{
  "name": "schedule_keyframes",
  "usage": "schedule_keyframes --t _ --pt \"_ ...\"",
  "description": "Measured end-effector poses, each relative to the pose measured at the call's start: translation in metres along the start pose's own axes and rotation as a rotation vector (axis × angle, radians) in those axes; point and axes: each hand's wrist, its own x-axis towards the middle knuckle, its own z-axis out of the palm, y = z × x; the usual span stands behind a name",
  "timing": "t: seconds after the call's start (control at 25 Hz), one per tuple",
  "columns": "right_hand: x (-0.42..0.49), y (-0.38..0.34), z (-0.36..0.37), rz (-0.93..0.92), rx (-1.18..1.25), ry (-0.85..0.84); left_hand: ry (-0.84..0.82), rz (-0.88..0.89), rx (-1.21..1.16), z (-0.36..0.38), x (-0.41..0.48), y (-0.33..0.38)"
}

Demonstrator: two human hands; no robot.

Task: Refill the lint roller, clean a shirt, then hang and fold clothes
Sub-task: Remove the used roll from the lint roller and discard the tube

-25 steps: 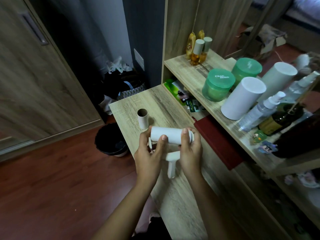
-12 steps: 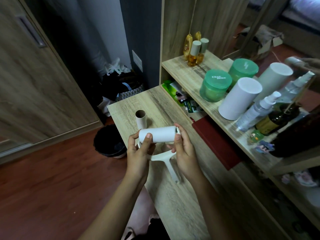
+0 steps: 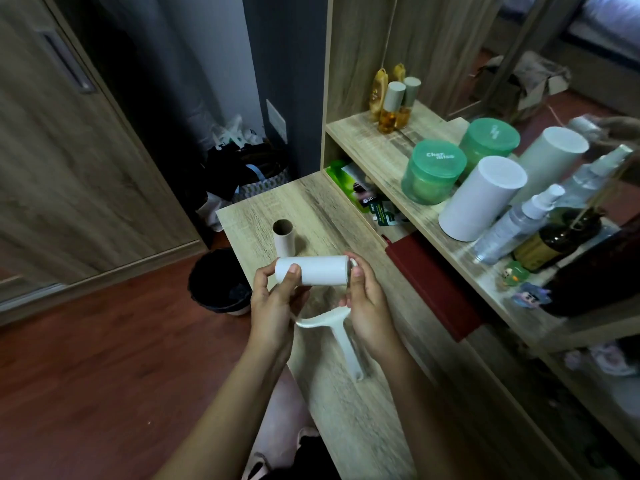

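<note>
A white lint roll (image 3: 317, 275) lies sideways between my two hands, above the wooden table (image 3: 349, 424). My left hand (image 3: 275, 306) pinches its left end, thumb across the front. My right hand (image 3: 367, 306) grips the right end, where the white roller frame (image 3: 325, 318) curves up to it. The frame's handle (image 3: 349, 351) hangs down toward me. An empty brown cardboard core (image 3: 284, 237) stands upright on the table just behind the roll.
A black bin (image 3: 218, 282) sits on the floor left of the table. The shelf (image 3: 388, 161) at right carries green jars (image 3: 433, 176), a white cylinder (image 3: 481, 199), spray bottles (image 3: 519, 223) and amber bottles (image 3: 391, 105). A dark red book (image 3: 433, 285) lies under the shelf edge.
Both hands have moved the roll left and up; the handle has swung from between my hands to hanging down toward me.
</note>
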Motion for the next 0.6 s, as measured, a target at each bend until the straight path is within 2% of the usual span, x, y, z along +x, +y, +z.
schedule_keyframes --t 0.32,0.6 --pt "0.001 0.0033 -0.0002 0.001 -0.085 0.028 0.005 -0.094 -0.028 0.0014 0.0022 -0.0007" --pt "-0.0006 0.0012 -0.0001 -0.051 -0.103 0.035 0.004 -0.192 -0.186 0.0029 0.0022 -0.0026"
